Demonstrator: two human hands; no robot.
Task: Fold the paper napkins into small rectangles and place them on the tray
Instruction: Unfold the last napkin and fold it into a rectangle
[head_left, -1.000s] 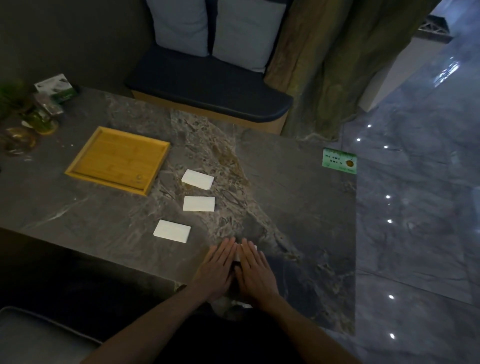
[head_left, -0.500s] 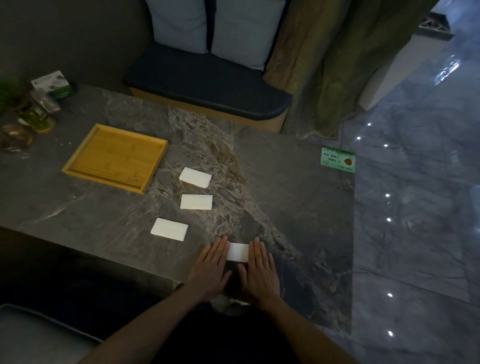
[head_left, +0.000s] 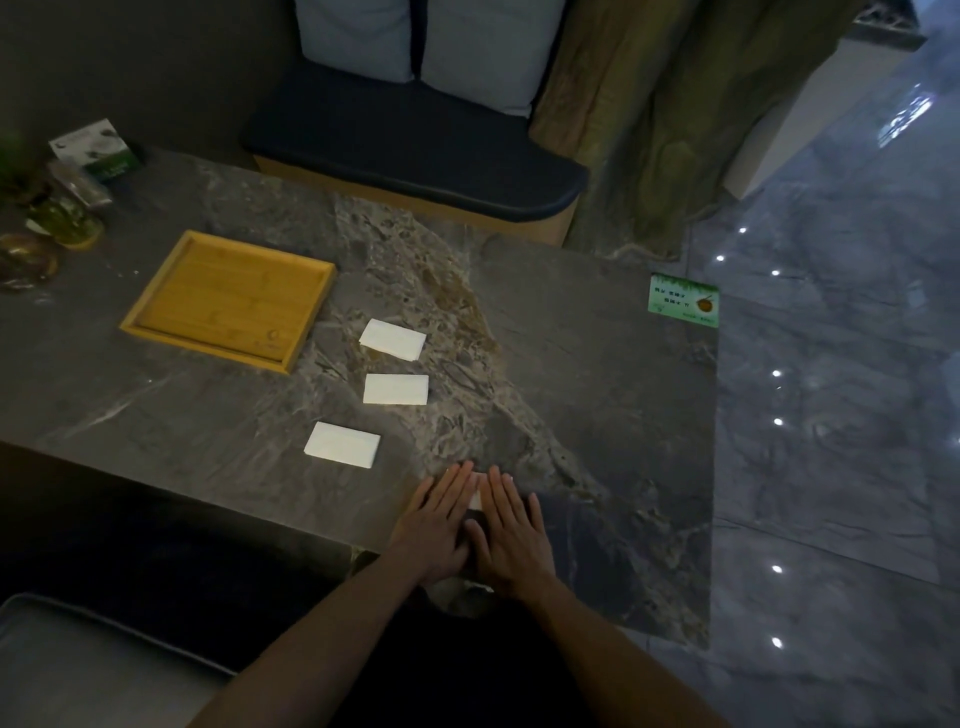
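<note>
Both my hands lie flat, palms down and side by side, near the front edge of the dark marble table (head_left: 597, 389). My left hand (head_left: 439, 525) and my right hand (head_left: 511, 535) press on a white paper napkin (head_left: 475, 500); only a thin sliver shows between them. Three folded white napkins lie in a loose column further back: the far napkin (head_left: 392, 340), the middle napkin (head_left: 396, 389) and the near napkin (head_left: 342, 445). The wooden tray (head_left: 228, 299) sits at the left with nothing on it.
Glass jars (head_left: 65, 221) and a small green-and-white box (head_left: 96, 150) stand at the table's far left. A green card (head_left: 683, 300) lies at the far right corner. A cushioned bench (head_left: 415, 150) stands behind the table, and glossy floor lies to the right.
Half a second ago my hands were spread apart with the napkin showing between them. They have slid back together and cover almost all of it.
</note>
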